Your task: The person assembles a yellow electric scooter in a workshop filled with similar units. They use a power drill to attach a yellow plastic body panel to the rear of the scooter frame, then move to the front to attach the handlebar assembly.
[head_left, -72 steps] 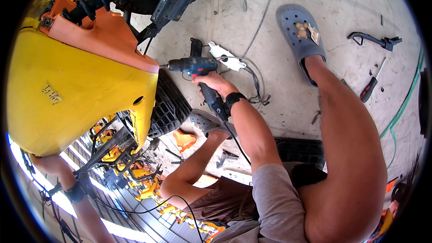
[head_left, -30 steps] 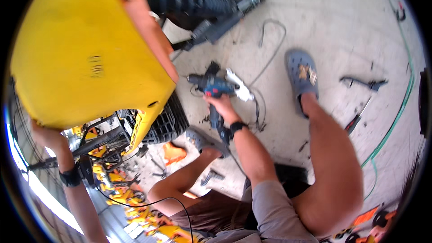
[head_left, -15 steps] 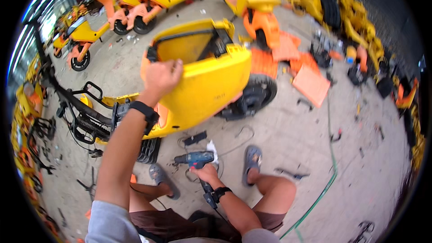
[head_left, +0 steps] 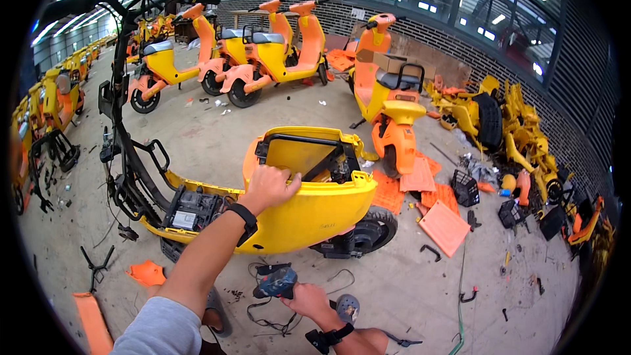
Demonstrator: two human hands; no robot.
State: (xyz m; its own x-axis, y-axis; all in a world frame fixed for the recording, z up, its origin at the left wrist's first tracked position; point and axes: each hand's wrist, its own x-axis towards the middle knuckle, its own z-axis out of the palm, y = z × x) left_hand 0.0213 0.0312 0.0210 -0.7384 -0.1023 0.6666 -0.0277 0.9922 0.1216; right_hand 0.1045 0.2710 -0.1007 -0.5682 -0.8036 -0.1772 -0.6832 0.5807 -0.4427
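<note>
A partly stripped scooter stands before me, its yellow rear body panel point(head_left: 322, 213) in the middle. The seat opening on top shows a hollow inside with black framing. My left hand point(head_left: 273, 186) curls its fingers over the near upper rim of that panel. Low in front of the scooter, my right hand point(head_left: 309, 302) grips a blue power drill point(head_left: 276, 283), whose nose points left. Its handle is mostly behind my fingers. Left of the panel lies the uncovered floor section with a black-and-grey unit point(head_left: 190, 210); the bare front frame point(head_left: 121, 118) rises beyond it.
Several yellow-and-orange scooters point(head_left: 305, 46) stand at the back. Orange panels point(head_left: 445, 227), a black basket point(head_left: 465, 187) and a heap of yellow parts point(head_left: 526, 131) lie right. A green hose point(head_left: 459, 315) and thin cables point(head_left: 279, 322) run across the floor. More orange pieces point(head_left: 92, 322) lie lower left.
My view has tilted up, bringing the handlebar and far wall into sight. My left hand stays on the panel rim. The drill remains in my right hand, now nearer the scooter's lower side.
</note>
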